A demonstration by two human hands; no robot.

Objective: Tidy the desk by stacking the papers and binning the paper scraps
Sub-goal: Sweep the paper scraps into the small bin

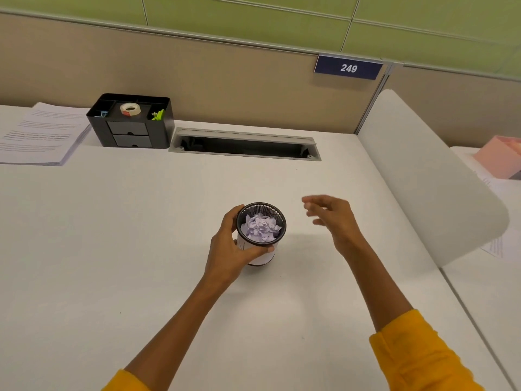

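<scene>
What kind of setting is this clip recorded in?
Most likely an office cubicle workstation: a white desk backed by a partition panel carrying a number plate reading 249, with a black desk organiser and a stack of printed papers.

mesh bin [277, 218]: upright, mid-desk | crumpled scraps [262, 228]: inside | paper stack [42, 135]: far-left

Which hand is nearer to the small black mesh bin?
Left. The left hand grips the small black mesh bin; the right hand hovers apart, to its right.
</scene>
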